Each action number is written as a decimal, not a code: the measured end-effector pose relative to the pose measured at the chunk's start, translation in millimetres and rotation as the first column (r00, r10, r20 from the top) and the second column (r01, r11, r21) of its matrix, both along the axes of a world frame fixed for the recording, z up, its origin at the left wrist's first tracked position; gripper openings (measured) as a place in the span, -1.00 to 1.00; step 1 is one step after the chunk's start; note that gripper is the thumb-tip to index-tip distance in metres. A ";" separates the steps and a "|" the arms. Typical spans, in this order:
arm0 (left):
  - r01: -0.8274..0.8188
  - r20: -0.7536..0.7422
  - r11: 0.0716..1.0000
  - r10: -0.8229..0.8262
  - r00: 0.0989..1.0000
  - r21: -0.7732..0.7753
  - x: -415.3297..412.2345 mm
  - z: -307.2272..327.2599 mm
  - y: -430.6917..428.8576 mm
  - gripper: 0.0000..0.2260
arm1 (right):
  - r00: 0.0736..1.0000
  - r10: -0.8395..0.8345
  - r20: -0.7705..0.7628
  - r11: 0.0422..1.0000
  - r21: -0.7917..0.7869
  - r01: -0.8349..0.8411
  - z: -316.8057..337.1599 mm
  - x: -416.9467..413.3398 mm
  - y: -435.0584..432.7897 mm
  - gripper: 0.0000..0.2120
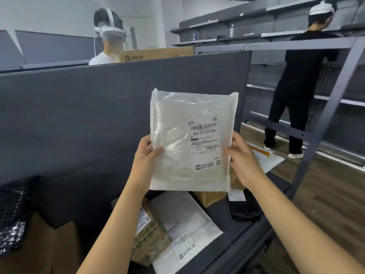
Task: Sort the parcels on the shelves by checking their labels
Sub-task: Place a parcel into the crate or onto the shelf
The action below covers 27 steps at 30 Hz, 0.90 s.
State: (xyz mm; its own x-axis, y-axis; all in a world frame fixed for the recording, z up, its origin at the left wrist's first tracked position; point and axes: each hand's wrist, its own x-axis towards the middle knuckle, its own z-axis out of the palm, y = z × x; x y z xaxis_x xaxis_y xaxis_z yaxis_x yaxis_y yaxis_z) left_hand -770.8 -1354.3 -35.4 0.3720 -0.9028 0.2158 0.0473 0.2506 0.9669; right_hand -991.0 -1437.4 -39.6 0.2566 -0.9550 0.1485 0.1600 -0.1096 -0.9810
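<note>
A flat translucent plastic parcel (177,135) is held upright in front of the dark shelf back panel (79,115). Its white label (205,144) faces me and reads 862-E14-00-888 and E14. My left hand (145,155) pinches the parcel's left edge, thumb on the front. My right hand (240,155) pinches the right edge beside the label. Below on the shelf lie a white mailer bag (185,226), a printed cardboard box (150,234), a brown box (209,198) and a black pouch (245,211).
A grey shelf frame post (324,115) stands to the right. More white parcels (266,157) lie on the wooden floor. A person in black (300,76) stands at the far shelves. Another person wearing a headset (107,36) is behind the panel by a PICO carton (158,54).
</note>
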 end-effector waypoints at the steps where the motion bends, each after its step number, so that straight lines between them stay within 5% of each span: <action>1: 0.010 -0.016 1.000 -0.010 1.000 0.024 -3.5 -3.2 -1.8 -0.78 | 1.000 -0.022 0.017 1.000 0.016 0.021 -2.4 -4.8 0.9 -0.54; 13: 0.321 0.025 0.918 -0.335 0.942 0.232 -127.9 -87.6 -19.6 -0.84 | 0.929 -0.366 -0.046 0.890 0.273 0.364 -103.7 -144.6 46.2 -0.66; 27: 0.395 0.050 0.595 -0.592 0.804 0.700 -270.0 -343.4 1.7 -0.57 | 0.718 -0.626 -0.306 0.404 0.660 0.634 -351.5 -249.8 167.4 -0.67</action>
